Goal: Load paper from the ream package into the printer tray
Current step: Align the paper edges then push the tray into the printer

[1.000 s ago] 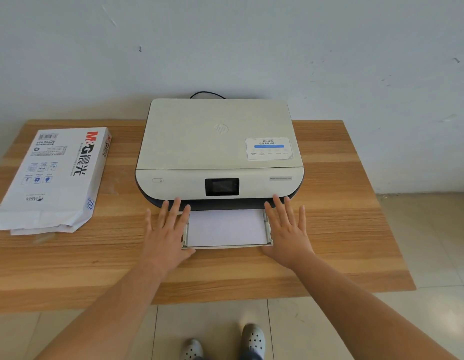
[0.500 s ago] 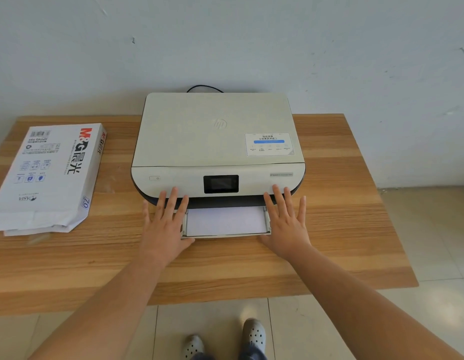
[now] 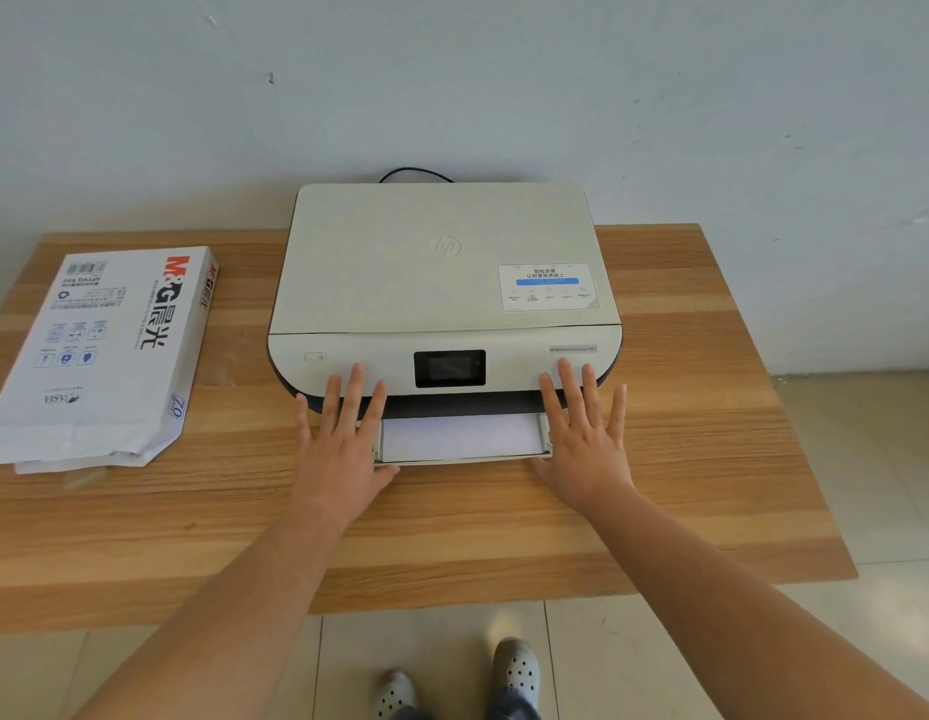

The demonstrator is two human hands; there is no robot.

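A cream printer (image 3: pixel 441 283) stands at the middle back of the wooden table. Its paper tray (image 3: pixel 465 460) sticks out a short way at the front, with white paper (image 3: pixel 460 436) lying in it. My left hand (image 3: pixel 343 449) lies flat with straight fingers at the tray's left corner, thumb against the front edge. My right hand (image 3: pixel 582 439) lies flat at the tray's right corner, fingertips reaching the printer's front panel. The opened white ream package (image 3: pixel 104 350) lies flat at the left of the table, its torn end toward me.
The wooden table (image 3: pixel 686 459) has bare surface to the right of the printer and in front of it. A black cable (image 3: pixel 415 173) runs behind the printer against the wall. Tiled floor and my shoes (image 3: pixel 514 667) show below the table's front edge.
Both hands have moved forward with the tray, which now sticks out less from the printer. Less of the white paper shows.
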